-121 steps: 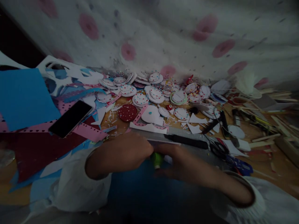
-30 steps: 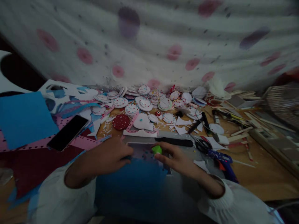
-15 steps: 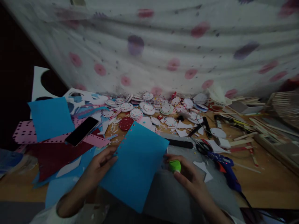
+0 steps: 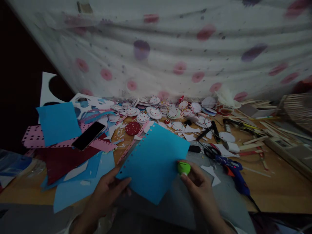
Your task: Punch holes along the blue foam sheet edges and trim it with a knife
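Note:
A bright blue sheet of paper (image 4: pixel 158 162), with a row of small punched holes along its left edge, is held tilted above the grey mat. At its lower left corner, my left hand (image 4: pixel 110 188) pinches the sheet between thumb and fingers. My right hand (image 4: pixel 198 182) is closed around a small green hole punch (image 4: pixel 184 168), which sits against the sheet's right edge. Whether the paper is inside the punch's slot I cannot tell.
Behind lie many decorated paper discs (image 4: pixel 154 113). To the left are a phone (image 4: pixel 89 136), another blue sheet (image 4: pixel 58 123) and paper scraps. At right lie a blue glue gun (image 4: pixel 237 178), scissors (image 4: pixel 211 152) and wooden sticks (image 4: pixel 253 139). A flowered curtain (image 4: pixel 165 48) hangs behind.
The blue sheet has shifted right and turned a little. My left hand has slid down to its lower left corner, and the green hole punch now meets its right edge.

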The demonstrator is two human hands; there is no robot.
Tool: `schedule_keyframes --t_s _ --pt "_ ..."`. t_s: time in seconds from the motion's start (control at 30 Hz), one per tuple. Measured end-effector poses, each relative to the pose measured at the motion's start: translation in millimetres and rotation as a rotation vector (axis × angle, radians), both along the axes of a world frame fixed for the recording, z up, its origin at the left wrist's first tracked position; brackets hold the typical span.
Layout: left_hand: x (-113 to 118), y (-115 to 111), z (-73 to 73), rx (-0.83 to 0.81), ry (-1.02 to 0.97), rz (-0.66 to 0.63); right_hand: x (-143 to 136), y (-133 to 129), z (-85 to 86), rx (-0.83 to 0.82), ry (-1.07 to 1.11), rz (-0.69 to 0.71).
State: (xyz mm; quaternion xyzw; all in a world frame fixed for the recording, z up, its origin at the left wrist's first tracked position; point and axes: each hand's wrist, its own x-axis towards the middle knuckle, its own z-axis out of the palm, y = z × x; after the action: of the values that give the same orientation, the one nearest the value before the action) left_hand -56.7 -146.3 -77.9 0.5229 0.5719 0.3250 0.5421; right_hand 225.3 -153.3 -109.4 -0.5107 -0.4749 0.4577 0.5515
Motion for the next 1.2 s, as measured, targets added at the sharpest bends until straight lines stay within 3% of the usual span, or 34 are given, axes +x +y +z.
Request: schedule_keyframes --t_s 0.23,0.33,0.47,0.63,0.77,0.9,1.07,1.13,1.2 --pt "-17.3 16.5 4.8 0.024 0.205 -0.029 7.7 8.3 -6.5 -0.08 -0.039 -0.037" --pt "-17.4 27.3 4.7 0.088 0.234 0.052 15.8 12.4 -6.4 -0.096 -0.103 -0.025" --pt "-9.6 42.3 -8.9 0.091 0.182 0.149 23.7 12.4 -10.3 -0.172 -0.13 -0.04" --pt "2.9 57.8 -24.2 0.058 0.159 -0.009 21.9 18.5 -21.9 -0.213 -0.11 0.007" --pt "8.1 70.0 -22.2 0.1 0.208 -0.002 17.5 32.1 -26.4 -0.198 -0.099 0.034" --pt "7.2 77.3 -14.1 0.184 0.247 0.048 16.3 39.0 -18.3 -0.188 -0.116 0.064" --pt "1.1 75.5 5.2 0.286 0.196 0.157 24.8 36.9 5.5 -0.115 -0.09 0.161" --pt "3.8 74.1 12.7 0.294 0.126 0.136 25.2 37.5 15.4 -0.088 -0.077 0.229" --pt "11.2 72.5 17.5 0.258 0.035 0.036 21.3 38.8 23.2 -0.073 -0.064 0.294"
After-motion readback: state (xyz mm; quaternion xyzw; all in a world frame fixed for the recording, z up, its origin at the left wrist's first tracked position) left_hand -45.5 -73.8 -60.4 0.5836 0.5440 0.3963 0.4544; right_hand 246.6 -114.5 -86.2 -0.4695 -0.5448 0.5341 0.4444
